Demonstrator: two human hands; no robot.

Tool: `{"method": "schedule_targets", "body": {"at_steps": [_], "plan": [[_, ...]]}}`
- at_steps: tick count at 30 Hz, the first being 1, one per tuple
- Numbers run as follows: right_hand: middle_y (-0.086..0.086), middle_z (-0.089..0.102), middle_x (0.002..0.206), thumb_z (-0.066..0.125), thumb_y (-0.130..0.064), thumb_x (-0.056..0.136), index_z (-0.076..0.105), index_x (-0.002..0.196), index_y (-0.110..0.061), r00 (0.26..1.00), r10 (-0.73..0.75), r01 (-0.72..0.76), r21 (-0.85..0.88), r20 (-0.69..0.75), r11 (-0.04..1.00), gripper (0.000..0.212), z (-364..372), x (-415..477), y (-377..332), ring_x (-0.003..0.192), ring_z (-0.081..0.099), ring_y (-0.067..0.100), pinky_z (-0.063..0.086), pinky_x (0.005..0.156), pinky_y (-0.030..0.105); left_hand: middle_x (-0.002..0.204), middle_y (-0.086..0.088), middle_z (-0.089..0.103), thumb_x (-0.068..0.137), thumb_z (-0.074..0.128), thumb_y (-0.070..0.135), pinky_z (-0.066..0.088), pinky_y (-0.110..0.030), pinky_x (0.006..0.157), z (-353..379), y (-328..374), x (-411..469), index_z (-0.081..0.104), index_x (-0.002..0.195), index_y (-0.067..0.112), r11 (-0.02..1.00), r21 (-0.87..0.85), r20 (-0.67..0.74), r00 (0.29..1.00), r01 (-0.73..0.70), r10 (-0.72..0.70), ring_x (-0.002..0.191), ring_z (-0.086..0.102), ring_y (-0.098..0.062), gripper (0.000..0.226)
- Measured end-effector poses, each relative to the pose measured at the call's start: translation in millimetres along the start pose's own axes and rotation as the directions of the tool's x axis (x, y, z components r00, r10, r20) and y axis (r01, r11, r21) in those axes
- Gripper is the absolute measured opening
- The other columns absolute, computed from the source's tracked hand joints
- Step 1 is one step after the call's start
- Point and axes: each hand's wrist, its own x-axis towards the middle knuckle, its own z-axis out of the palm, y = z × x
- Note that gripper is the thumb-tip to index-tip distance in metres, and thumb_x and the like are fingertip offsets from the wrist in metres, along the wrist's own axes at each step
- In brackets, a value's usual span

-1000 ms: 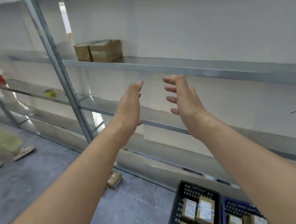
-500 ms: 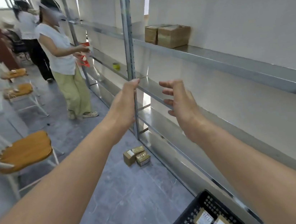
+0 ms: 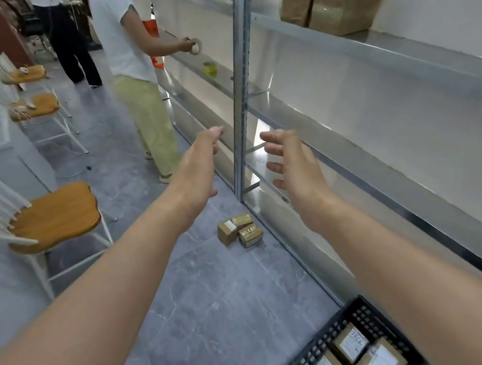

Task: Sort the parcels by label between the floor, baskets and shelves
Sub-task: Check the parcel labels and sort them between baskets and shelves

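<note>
My left hand (image 3: 198, 169) and my right hand (image 3: 292, 166) are stretched out in front of me, palms facing each other, fingers relaxed, holding nothing. Below them three small cardboard parcels (image 3: 240, 231) lie on the grey floor beside the shelf post (image 3: 240, 90). A black basket (image 3: 314, 353) at the bottom right holds several labelled parcels (image 3: 351, 345). Two larger brown boxes (image 3: 333, 7) stand on the upper metal shelf (image 3: 400, 51) at the top right.
A person in a white top (image 3: 126, 44) stands ahead by the shelves holding a tape roll; another person stands further back. Chairs with wooden seats (image 3: 54, 216) line the left wall. A yellow-green tape roll (image 3: 210, 68) sits on a middle shelf.
My view has swung left along the aisle: the floor parcels, the chairs and the people have come into view. Both hands stay raised and empty, now lower relative to the shelves.
</note>
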Motion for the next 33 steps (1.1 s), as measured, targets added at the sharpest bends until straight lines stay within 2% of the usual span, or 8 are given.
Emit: {"method": "schedule_targets", "body": {"at_steps": [3, 7, 11, 15, 20, 25, 30, 33], "plan": [[-0.011, 0.063, 0.144, 0.038, -0.069, 0.079, 0.067, 0.142, -0.034, 1.0, 0.007, -0.006, 0.014, -0.029, 1.0, 0.077, 35.9, 28.6, 5.6, 0.138, 0.056, 0.017, 0.043, 0.12, 0.048, 0.145, 0.008, 0.049, 0.081, 0.034, 0.07, 0.043, -0.056, 0.108, -25.4, -9.7, 38.7, 0.047, 0.148, 0.042, 0.999, -0.006, 0.047, 0.998, 0.032, -0.032, 0.135, 0.043, -0.025, 0.073], [-0.013, 0.064, 0.131, 0.039, -0.06, 0.093, 0.066, 0.141, -0.03, 0.994, 0.084, -0.081, 0.039, -0.074, 0.996, 0.063, 82.3, 68.9, 12.3, 0.131, 0.059, 0.016, 0.048, 0.102, 0.038, 0.144, 0.008, 0.049, 0.094, 0.033, 0.066, 0.044, -0.054, 0.108, -61.0, -27.9, 97.6, 0.048, 0.147, 0.042, 0.998, 0.007, 0.103, 0.993, 0.065, -0.066, 0.132, 0.043, -0.021, 0.06], [-0.01, 0.063, 0.142, 0.036, -0.062, 0.093, 0.067, 0.142, -0.033, 0.985, 0.128, -0.129, 0.0, -0.119, 0.992, 0.065, 111.9, 103.3, 18.8, 0.135, 0.058, 0.017, 0.045, 0.119, 0.047, 0.143, 0.007, 0.049, 0.1, 0.032, 0.06, 0.044, -0.053, 0.108, -81.0, -38.9, 148.6, 0.049, 0.146, 0.041, 0.994, 0.016, 0.131, 0.986, 0.105, -0.107, 0.135, 0.043, -0.022, 0.053], [-0.011, 0.062, 0.145, 0.031, -0.06, 0.085, 0.066, 0.146, -0.033, 0.974, 0.149, -0.152, -0.003, -0.168, 0.988, 0.075, 123.6, 149.5, 26.6, 0.14, 0.056, 0.016, 0.041, 0.124, 0.048, 0.146, 0.005, 0.048, 0.103, 0.031, 0.056, 0.042, -0.054, 0.11, -78.4, -42.6, 197.1, 0.046, 0.149, 0.036, 0.991, 0.015, 0.179, 0.975, 0.134, -0.135, 0.135, 0.042, -0.022, 0.053], [-0.033, 0.061, 0.114, 0.031, -0.06, 0.087, 0.066, 0.113, -0.054, 0.975, 0.174, -0.172, 0.026, -0.139, 0.985, 0.044, 119.9, 217.5, 44.4, 0.126, 0.057, 0.008, 0.043, 0.118, 0.043, 0.146, 0.005, 0.048, 0.103, 0.032, 0.052, 0.041, -0.055, 0.11, -51.7, -51.6, 267.9, 0.051, 0.145, 0.037, 0.98, 0.023, 0.198, 0.96, 0.198, -0.198, 0.136, 0.041, -0.022, 0.048], [-0.015, 0.063, 0.142, 0.033, -0.061, 0.084, 0.067, 0.143, -0.036, 0.958, 0.239, -0.233, 0.056, -0.158, 0.971, 0.073, 102.9, 314.1, 86.3, 0.138, 0.056, 0.015, 0.04, 0.123, 0.05, 0.145, 0.005, 0.05, 0.102, 0.034, 0.054, 0.041, -0.053, 0.111, -12.9, -63.5, 346.9, 0.053, 0.143, 0.038, 0.964, 0.081, 0.174, 0.949, 0.252, -0.262, 0.135, 0.043, -0.021, 0.047], [-0.012, 0.059, 0.152, 0.032, -0.078, 0.066, 0.065, 0.146, -0.038, 0.939, 0.323, -0.316, 0.07, -0.121, 0.946, 0.096, 83.8, 392.7, 121.3, 0.144, 0.052, 0.016, 0.039, 0.125, 0.05, 0.137, 0.009, 0.054, 0.095, 0.034, 0.064, 0.044, -0.052, 0.108, 24.6, -81.0, 420.8, 0.056, 0.135, 0.043, 0.937, 0.153, 0.164, 0.927, 0.314, -0.338, 0.128, 0.047, -0.018, 0.051], [-0.014, 0.059, 0.15, 0.032, -0.078, 0.067, 0.065, 0.145, -0.04, 0.924, 0.37, -0.364, 0.077, -0.097, 0.928, 0.093, 78.3, 429.9, 141.6, 0.142, 0.053, 0.015, 0.04, 0.124, 0.051, 0.136, 0.012, 0.053, 0.086, 0.034, 0.069, 0.044, -0.05, 0.107, 42.2, -92.8, 457.6, 0.053, 0.14, 0.039, 0.916, 0.185, 0.177, 0.905, 0.355, -0.386, 0.125, 0.048, -0.017, 0.064]]}}
